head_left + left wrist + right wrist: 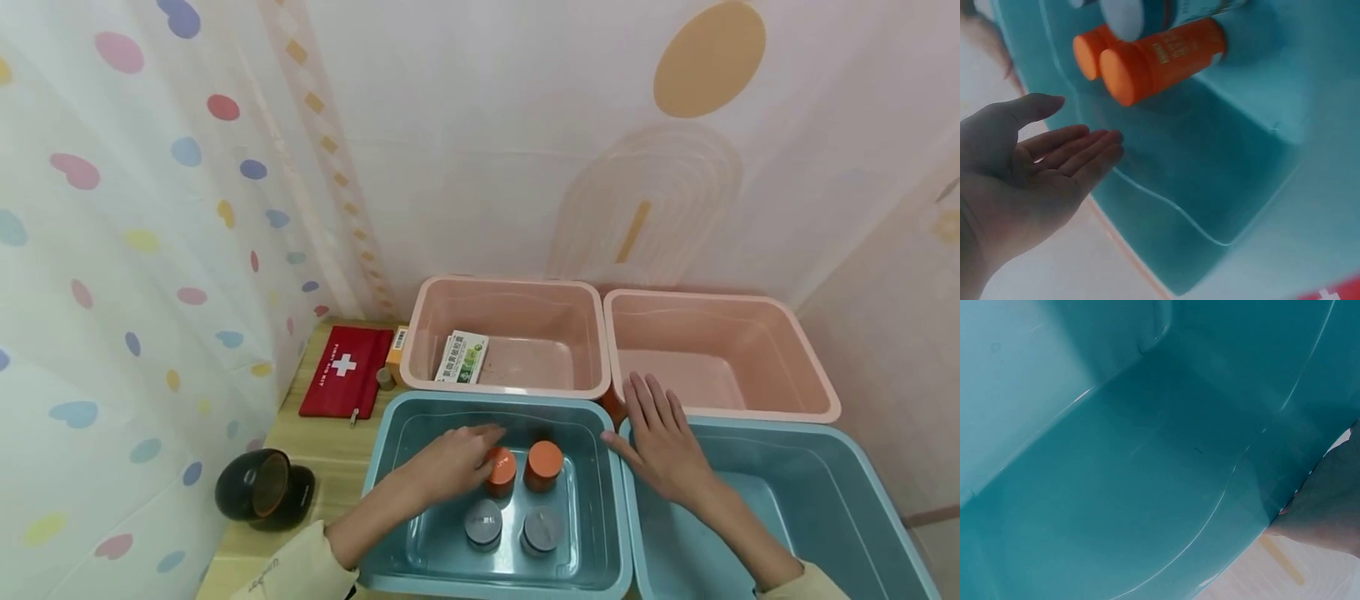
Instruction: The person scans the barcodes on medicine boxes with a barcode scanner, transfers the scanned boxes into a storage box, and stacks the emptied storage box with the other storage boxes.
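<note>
My left hand (453,462) is over the left blue bin (431,542), its fingers beside the nearer-left orange bottle (501,468). In the left wrist view a gap shows between the loosely extended fingers and the orange bottles (1172,59); the palm holds nothing. A second orange bottle (544,462) stands to the right. Two grey-capped bottles (483,522) stand in front of the orange pair. My right hand (663,446), fingers straight, lies over the back left rim of the right blue bin (750,492). Only part of that hand appears in the right wrist view.
Behind stand two pink bins; the left pink bin (517,287) holds a white medicine box (465,357). A red first aid pouch (345,367), an orange box (397,354) and a rounded black object (262,487) sit on the wooden table (330,454) at left. Patterned curtains hang around.
</note>
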A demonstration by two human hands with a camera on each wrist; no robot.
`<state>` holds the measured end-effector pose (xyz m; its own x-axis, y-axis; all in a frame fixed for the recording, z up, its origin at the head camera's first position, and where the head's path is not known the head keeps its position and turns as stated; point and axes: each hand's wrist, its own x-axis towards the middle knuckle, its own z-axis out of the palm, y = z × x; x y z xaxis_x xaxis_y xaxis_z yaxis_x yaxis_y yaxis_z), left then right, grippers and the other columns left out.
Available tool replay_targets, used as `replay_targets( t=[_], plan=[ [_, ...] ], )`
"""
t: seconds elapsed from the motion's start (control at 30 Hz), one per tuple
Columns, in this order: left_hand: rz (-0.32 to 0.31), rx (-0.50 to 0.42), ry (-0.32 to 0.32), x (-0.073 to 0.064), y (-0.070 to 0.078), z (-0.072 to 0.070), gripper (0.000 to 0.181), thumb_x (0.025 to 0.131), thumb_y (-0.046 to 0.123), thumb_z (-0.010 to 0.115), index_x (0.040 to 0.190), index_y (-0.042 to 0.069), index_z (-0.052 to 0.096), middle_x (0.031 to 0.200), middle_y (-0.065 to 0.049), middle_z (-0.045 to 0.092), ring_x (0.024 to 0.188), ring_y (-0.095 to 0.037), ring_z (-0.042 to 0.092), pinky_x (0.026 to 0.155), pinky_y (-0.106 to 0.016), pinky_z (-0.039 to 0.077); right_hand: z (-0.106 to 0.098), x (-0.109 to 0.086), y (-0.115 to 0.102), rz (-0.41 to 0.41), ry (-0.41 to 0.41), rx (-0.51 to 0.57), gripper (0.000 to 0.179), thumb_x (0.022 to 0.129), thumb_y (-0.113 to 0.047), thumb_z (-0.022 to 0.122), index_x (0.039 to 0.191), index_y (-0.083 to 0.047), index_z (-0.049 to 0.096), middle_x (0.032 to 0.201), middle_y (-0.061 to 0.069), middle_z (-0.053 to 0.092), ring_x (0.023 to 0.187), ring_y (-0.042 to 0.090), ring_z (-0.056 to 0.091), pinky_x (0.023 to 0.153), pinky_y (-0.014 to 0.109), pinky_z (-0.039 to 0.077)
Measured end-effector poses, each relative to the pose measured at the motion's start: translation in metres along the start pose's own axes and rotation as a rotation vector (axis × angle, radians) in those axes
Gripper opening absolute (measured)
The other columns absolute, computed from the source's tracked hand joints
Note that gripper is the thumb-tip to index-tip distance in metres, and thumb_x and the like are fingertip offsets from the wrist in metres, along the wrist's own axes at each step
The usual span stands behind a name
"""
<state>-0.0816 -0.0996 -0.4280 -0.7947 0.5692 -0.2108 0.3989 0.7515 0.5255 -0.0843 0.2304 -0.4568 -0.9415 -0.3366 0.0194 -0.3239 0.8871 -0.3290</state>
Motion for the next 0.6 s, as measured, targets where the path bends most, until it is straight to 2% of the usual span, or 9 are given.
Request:
replay_targets(
  t=[0.07, 0.17, 0.27, 0.37, 0.6],
  plan=[
    [-0.011, 0.031, -0.019, -0.002, -0.002, 0.003, 0.050, 0.101, 0.005, 0.077, 0.148, -0.007, 0.063, 0.149, -0.021, 0.068, 0.110, -0.031, 0.077, 0.096, -0.046, 0.065, 0.000, 0.001, 0.000, 0.000, 0.000, -0.003, 0.092, 0.110, -0.050, 0.061, 0.169, 0.010, 0.024, 0.179, 0.031, 0.020, 0.166, 0.054, 0.015, 0.132, 0.071, 0.014],
    [-0.024, 0.059, -0.047, -0.002, -0.006, 0.008, 0.055, 0.099, 0.003, 0.078, 0.151, -0.005, 0.061, 0.151, -0.020, 0.066, 0.125, -0.037, 0.073, 0.106, -0.054, 0.059, 0.000, 0.003, 0.001, -0.004, 0.009, -0.012, 0.092, 0.109, -0.049, 0.062, 0.169, 0.010, 0.025, 0.178, 0.031, 0.021, 0.166, 0.054, 0.016, 0.132, 0.071, 0.014],
    [-0.022, 0.074, -0.057, -0.001, -0.011, 0.016, 0.062, 0.098, 0.000, 0.078, 0.155, -0.004, 0.057, 0.154, -0.021, 0.064, 0.125, -0.038, 0.072, 0.108, -0.055, 0.058, -0.001, 0.005, 0.001, -0.005, 0.014, -0.019, 0.092, 0.109, -0.049, 0.062, 0.169, 0.010, 0.025, 0.178, 0.031, 0.021, 0.166, 0.053, 0.016, 0.132, 0.071, 0.014],
    [0.000, 0.082, -0.039, 0.000, -0.016, 0.025, 0.066, 0.097, 0.001, 0.079, 0.158, -0.004, 0.054, 0.153, -0.023, 0.064, 0.124, -0.039, 0.073, 0.107, -0.055, 0.058, -0.002, 0.005, 0.001, 0.001, 0.007, -0.008, 0.092, 0.109, -0.047, 0.063, 0.169, 0.010, 0.024, 0.179, 0.030, 0.020, 0.166, 0.053, 0.014, 0.133, 0.071, 0.014],
    [0.024, 0.016, 0.016, 0.000, -0.029, 0.044, 0.066, 0.100, 0.011, 0.081, 0.157, -0.003, 0.052, 0.153, -0.025, 0.063, 0.131, -0.041, 0.070, 0.109, -0.056, 0.057, 0.000, 0.002, -0.001, 0.012, -0.008, 0.010, 0.092, 0.109, -0.047, 0.064, 0.169, 0.010, 0.024, 0.179, 0.030, 0.018, 0.166, 0.054, 0.014, 0.132, 0.071, 0.014]
  ],
)
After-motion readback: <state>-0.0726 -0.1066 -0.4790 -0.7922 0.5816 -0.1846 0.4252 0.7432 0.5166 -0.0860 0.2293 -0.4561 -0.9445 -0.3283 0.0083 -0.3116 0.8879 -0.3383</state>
